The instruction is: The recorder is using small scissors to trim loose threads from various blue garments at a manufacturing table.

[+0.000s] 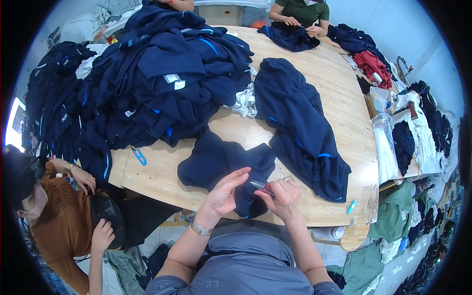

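My right hand (283,198) is closed around a small pair of thread snips (266,188) with red handles, their metal blades pointing left. Opposite the blade tips, my left hand (227,192) is held with its fingers stretched out and the palm turned toward the snips; nothing shows in it. Beneath both hands a dark navy garment (211,160) lies crumpled near the table's front edge. A second navy garment (300,118) stretches along the table just to the right, with light blue trim on it.
A tall heap of navy garments (167,73) covers the table's left side. Blue snips (139,156) and a teal marker-like item (352,207) lie on the wooden table (344,98). One person (59,211) sits at left; another (305,14) handles navy cloth at the far end.
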`<state>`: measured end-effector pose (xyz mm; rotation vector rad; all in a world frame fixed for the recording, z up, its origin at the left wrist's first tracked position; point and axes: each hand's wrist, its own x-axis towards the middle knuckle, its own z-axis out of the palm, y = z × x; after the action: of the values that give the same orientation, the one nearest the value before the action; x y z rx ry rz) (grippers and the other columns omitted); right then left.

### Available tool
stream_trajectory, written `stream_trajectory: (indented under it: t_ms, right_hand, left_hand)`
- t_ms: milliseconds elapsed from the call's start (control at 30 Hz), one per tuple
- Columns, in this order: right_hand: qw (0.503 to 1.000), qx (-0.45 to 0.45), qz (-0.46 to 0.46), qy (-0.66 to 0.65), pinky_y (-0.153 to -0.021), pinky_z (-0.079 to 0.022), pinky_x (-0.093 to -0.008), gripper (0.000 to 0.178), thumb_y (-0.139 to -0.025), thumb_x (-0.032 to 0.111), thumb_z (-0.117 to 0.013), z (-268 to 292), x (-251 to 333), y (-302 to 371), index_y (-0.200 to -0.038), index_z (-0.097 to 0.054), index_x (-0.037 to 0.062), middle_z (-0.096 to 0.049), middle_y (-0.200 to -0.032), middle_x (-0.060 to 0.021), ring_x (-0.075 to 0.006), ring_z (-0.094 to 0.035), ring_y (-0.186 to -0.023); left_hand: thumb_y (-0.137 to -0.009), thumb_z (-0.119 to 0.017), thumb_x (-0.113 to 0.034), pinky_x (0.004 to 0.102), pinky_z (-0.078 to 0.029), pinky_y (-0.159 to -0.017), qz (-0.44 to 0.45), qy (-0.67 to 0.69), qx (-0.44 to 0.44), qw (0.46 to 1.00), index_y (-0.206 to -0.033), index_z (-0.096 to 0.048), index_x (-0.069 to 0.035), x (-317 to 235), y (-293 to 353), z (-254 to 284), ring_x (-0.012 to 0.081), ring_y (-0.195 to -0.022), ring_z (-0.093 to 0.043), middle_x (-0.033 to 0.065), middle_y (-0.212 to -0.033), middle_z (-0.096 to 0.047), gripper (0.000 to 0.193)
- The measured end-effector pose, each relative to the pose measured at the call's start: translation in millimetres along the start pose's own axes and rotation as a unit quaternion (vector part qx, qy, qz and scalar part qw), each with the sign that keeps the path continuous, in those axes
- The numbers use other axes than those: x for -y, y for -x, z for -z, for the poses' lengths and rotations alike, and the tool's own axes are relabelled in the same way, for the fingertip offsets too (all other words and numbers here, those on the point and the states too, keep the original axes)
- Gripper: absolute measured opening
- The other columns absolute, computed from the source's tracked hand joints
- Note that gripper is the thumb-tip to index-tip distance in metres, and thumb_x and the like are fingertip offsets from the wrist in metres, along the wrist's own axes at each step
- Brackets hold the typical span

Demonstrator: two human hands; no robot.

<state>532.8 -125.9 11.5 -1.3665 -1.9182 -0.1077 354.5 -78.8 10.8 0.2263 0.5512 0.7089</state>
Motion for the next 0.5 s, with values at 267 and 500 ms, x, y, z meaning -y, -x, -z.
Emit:
stream_trajectory:
  t_ms: [267,500]
  right_hand:
    - [1.0,-0.006,-0.004,-0.009,-0.044,-0.029,-0.0294,0.039,-0.068,0.038,-0.073,3,-4,2,-0.057,-0.048,0.0109,-0.044,-0.05,-0.0008,-0.0174,-0.042,-0.042]
    - [0.922,-0.025,-0.274,-0.273,-0.048,-0.034,-0.0273,0.03,-0.076,0.022,-0.07,-1,5,8,-0.067,-0.047,0.0045,-0.042,-0.054,-0.0032,-0.015,-0.041,-0.047]
  left_hand:
    - [-0.09,-0.052,-0.006,0.024,-0.052,-0.08,-0.046,-0.057,-0.018,0.997,-0.119,-0.046,-0.002,0,2,-6,0.0136,-0.092,-0.062,0.0086,-0.102,-0.06,0.03]
    - [-0.087,-0.058,-0.01,0.0205,-0.044,-0.08,-0.09,-0.136,-0.028,0.986,-0.121,-0.043,-0.003,-1,1,-4,0.0072,-0.088,-0.054,0.0035,-0.098,-0.056,0.038]
